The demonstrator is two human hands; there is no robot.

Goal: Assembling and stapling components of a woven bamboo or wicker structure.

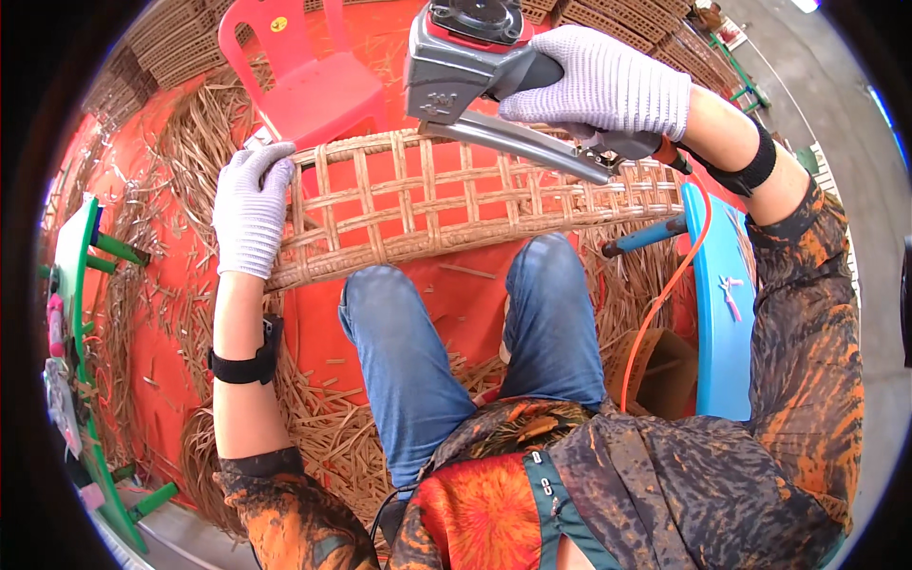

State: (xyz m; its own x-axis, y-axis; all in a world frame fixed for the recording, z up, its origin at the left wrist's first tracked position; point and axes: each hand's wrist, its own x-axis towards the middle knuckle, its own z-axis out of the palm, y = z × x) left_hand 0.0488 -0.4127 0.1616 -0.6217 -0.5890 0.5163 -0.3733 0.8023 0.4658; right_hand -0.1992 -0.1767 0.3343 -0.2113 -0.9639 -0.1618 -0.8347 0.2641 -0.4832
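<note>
A woven basket panel (399, 204) of tan strips in an open lattice lies across in front of my knees. My left hand (253, 204), in a light knitted glove, grips the panel's left end, fingers bent over its upper corner. My gloved right hand (608, 85) is wrapped round the handle of a grey and black pneumatic stapler (461, 81). The stapler's long grey magazine slants down to the right over the panel's far rim. An orange air hose (665, 290) runs from the handle down past my right knee.
A red plastic chair (304, 81) stands beyond the panel. To the right is a blue stool (727, 351) with small pink-handled cutters (731, 296) on it. Loose strips (328, 418) litter the red floor covering. A green-framed stand (90, 380) is at the left; stacked woven baskets (176, 43) line the back.
</note>
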